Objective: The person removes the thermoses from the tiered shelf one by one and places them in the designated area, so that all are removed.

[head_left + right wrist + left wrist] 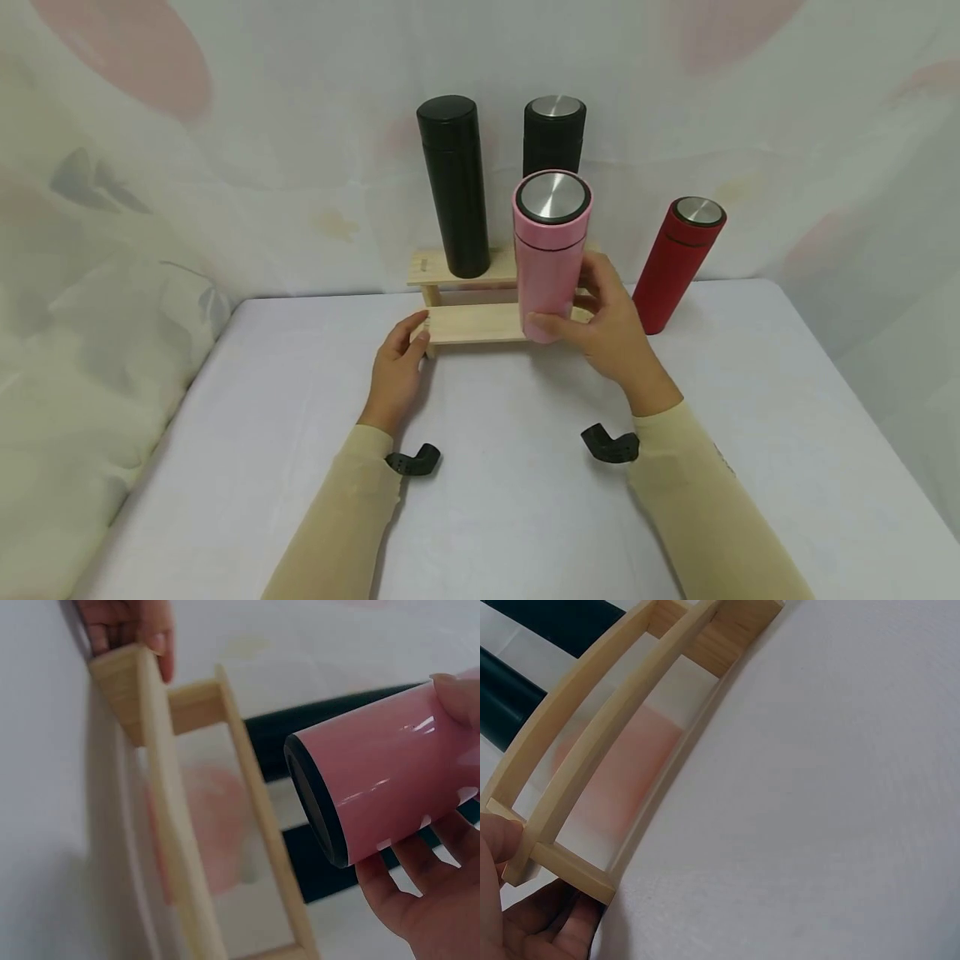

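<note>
My right hand (618, 333) grips a pink thermos (551, 258) with a steel-topped lid, thumb on the near side and fingers around the right. In the right wrist view the black base of the pink thermos (390, 780) shows, raised above the wooden rack's front step. My left hand (399, 367) holds the left end of the two-step wooden rack (472, 325), thumb and fingers at its corner. On the upper step stands a black thermos (459, 192) at the left. Another black thermos (553, 133), with a steel lid, is partly hidden behind the pink one.
A red thermos (678, 267) with a steel lid stands right of the rack, beyond my right hand. White cloth covers the table (510, 483). A patterned curtain (300, 150) hangs behind it, and pale fabric (90, 375) lines the left side.
</note>
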`<state>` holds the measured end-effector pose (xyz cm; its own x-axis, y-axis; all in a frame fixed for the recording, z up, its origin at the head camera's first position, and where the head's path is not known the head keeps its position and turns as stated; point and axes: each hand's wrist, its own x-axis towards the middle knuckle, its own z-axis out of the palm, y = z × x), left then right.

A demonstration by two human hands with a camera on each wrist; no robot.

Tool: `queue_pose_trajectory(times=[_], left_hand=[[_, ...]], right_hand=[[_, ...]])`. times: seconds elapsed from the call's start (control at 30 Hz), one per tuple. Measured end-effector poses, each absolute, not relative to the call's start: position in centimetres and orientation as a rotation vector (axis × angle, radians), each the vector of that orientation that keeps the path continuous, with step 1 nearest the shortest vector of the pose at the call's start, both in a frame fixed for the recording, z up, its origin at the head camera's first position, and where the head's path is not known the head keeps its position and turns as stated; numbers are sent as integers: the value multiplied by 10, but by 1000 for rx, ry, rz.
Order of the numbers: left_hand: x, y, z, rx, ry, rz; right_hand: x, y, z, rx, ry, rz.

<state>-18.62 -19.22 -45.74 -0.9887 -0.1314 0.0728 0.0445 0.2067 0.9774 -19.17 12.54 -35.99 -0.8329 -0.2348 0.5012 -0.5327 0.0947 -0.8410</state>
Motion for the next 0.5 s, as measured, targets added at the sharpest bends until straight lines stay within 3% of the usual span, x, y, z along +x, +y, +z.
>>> queue_pose_trajectory(times=[0.5], left_hand=[[-188, -201, -469, 29, -2321, -1840]], right_hand=[[-188, 171, -331, 734, -1770, 1924]])
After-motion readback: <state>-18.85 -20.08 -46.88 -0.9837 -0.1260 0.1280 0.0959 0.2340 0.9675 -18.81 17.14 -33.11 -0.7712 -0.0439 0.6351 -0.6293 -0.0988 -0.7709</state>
